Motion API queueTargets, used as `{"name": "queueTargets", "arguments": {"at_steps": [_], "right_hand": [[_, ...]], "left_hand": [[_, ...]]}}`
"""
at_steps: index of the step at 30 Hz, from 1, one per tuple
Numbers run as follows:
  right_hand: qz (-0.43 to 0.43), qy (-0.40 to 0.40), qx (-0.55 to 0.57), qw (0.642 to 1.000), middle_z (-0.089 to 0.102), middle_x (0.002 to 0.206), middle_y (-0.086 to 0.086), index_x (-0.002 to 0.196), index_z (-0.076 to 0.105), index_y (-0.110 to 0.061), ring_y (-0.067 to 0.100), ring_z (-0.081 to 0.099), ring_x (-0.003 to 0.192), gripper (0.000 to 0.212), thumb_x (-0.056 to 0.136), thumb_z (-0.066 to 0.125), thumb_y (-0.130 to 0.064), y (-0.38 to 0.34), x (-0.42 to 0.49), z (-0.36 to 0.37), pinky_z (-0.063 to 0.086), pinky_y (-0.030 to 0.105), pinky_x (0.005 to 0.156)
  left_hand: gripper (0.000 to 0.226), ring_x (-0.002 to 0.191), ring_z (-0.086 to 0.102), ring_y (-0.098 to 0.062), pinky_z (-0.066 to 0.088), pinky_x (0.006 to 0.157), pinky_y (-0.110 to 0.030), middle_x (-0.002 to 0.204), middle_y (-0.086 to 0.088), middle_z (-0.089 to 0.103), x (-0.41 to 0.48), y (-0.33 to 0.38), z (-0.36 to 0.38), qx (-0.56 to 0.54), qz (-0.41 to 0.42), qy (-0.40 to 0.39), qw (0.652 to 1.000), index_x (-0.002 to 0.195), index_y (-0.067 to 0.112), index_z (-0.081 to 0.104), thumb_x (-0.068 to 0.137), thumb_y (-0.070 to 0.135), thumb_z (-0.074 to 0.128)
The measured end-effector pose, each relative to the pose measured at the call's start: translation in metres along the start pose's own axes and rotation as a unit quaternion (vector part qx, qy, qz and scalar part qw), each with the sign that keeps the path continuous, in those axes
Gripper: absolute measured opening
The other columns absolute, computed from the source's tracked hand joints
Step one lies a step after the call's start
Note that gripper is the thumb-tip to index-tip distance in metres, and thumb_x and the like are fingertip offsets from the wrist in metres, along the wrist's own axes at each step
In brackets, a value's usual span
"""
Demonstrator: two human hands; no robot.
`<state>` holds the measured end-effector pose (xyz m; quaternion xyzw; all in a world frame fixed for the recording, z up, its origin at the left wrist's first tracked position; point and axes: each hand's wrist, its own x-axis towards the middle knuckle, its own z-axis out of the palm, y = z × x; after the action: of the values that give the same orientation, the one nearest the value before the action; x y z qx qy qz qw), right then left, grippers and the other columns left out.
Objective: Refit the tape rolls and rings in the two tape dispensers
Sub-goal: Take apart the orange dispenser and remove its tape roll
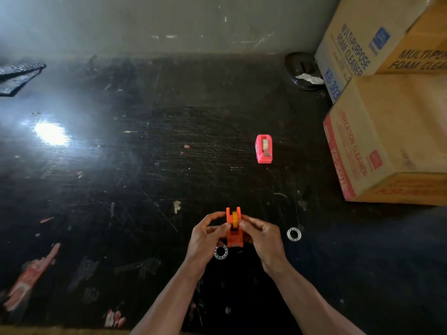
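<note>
An orange tape dispenser (233, 235) stands near the front of the dark table, with a yellow tape roll (234, 220) sitting between its two side walls. My left hand (205, 235) grips its left side and my right hand (262, 234) grips its right side, fingertips at the roll. A white ring (220, 252) lies on the table just below my left hand. A second white ring (294, 234) lies to the right of my right hand. Farther back stands a pink tape dispenser (264, 149) with a pale tape roll (265, 144) in it.
Stacked cardboard boxes (387, 131) fill the right side. A dark round object with crumpled white paper (304, 73) sits at the back by the boxes. The scratched black table (145, 177) has stickers and scraps, and a dark flat item (17, 76) lies far left.
</note>
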<state>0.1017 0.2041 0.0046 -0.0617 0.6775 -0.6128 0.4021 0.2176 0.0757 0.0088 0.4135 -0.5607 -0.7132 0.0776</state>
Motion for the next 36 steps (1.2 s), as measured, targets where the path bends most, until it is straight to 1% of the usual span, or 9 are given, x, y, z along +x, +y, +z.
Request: {"name": "queueTargets", "arguments": {"at_steps": [5,8,12,14,16,20,22,25,36], "right_hand": [[0.012,-0.007,0.018,1.000,0.083,0.103,0.005,0.111,0.081,-0.023,0.023,0.081,0.097,0.019,0.094,0.075,-0.021,0.001,0.005,-0.001,0.061,0.050,0.094],[0.019,-0.002,0.019,1.000,0.083,0.103,0.005,0.110,0.082,-0.022,0.022,0.081,0.097,0.018,0.093,0.075,-0.021,0.002,0.009,0.000,0.062,0.049,0.093],[0.024,0.031,0.042,0.998,0.084,0.105,0.004,0.108,0.083,-0.022,0.020,0.080,0.100,0.017,0.093,0.075,-0.018,0.001,0.015,-0.004,0.061,0.044,0.093],[0.030,0.033,0.044,0.998,0.083,0.107,0.002,0.111,0.082,-0.019,0.019,0.079,0.103,0.019,0.095,0.073,-0.016,-0.001,0.018,-0.009,0.060,0.043,0.096],[0.033,0.037,0.034,0.998,0.083,0.108,0.000,0.114,0.081,-0.019,0.015,0.078,0.103,0.020,0.095,0.072,-0.015,-0.002,0.019,-0.015,0.059,0.043,0.098],[0.036,0.050,0.032,0.998,0.084,0.105,-0.002,0.111,0.081,-0.022,0.011,0.078,0.100,0.019,0.095,0.072,-0.015,-0.002,0.019,-0.018,0.059,0.039,0.097],[0.037,0.050,0.034,0.997,0.083,0.106,-0.001,0.113,0.081,-0.020,0.012,0.078,0.101,0.020,0.096,0.072,-0.014,0.000,0.018,-0.018,0.059,0.039,0.097],[0.041,0.051,0.029,0.997,0.083,0.107,-0.002,0.115,0.080,-0.019,0.011,0.078,0.102,0.021,0.096,0.071,-0.015,0.003,0.017,-0.018,0.059,0.038,0.096],[0.042,0.064,0.028,0.997,0.084,0.104,-0.003,0.110,0.081,-0.023,0.009,0.078,0.099,0.018,0.096,0.072,-0.016,0.005,0.012,-0.009,0.060,0.028,0.085]], "left_hand": [[0.030,0.091,0.081,-0.023,0.062,0.084,-0.038,0.098,-0.007,0.083,0.002,-0.002,0.001,-0.042,-0.014,-0.008,0.999,0.125,0.033,0.068,0.096,0.026,0.072],[0.030,0.096,0.080,-0.029,0.063,0.084,-0.040,0.104,-0.012,0.082,0.005,-0.004,0.002,-0.107,-0.044,-0.020,0.993,0.124,0.028,0.070,0.095,0.023,0.073],[0.024,0.094,0.080,-0.028,0.064,0.071,-0.031,0.108,-0.014,0.081,0.011,-0.005,-0.003,-0.206,-0.061,-0.001,0.977,0.119,0.021,0.075,0.094,0.018,0.073],[0.023,0.089,0.079,-0.023,0.064,0.075,-0.034,0.106,-0.011,0.081,0.015,-0.005,-0.009,-0.164,-0.050,0.033,0.985,0.116,0.025,0.076,0.095,0.019,0.074],[0.026,0.088,0.078,-0.018,0.062,0.083,-0.039,0.100,-0.006,0.082,0.019,-0.006,-0.017,-0.063,-0.043,0.070,0.995,0.120,0.030,0.073,0.095,0.024,0.074],[0.034,0.077,0.076,-0.010,0.053,0.063,-0.018,0.100,0.001,0.079,0.030,-0.006,-0.032,0.181,0.006,0.134,0.974,0.127,0.036,0.066,0.094,0.038,0.073],[0.036,0.081,0.076,-0.012,0.059,0.062,-0.021,0.105,0.000,0.076,0.034,-0.008,-0.037,0.251,0.049,0.146,0.955,0.129,0.033,0.066,0.095,0.041,0.072],[0.039,0.098,0.073,-0.020,0.064,0.081,-0.044,0.113,-0.004,0.073,0.042,-0.016,-0.043,0.306,0.091,0.151,0.936,0.131,0.029,0.065,0.096,0.045,0.069],[0.046,0.095,0.068,-0.018,0.063,0.084,-0.045,0.111,-0.001,0.064,0.047,-0.027,-0.045,0.329,0.101,0.171,0.923,0.131,0.028,0.066,0.091,0.049,0.073]]}}
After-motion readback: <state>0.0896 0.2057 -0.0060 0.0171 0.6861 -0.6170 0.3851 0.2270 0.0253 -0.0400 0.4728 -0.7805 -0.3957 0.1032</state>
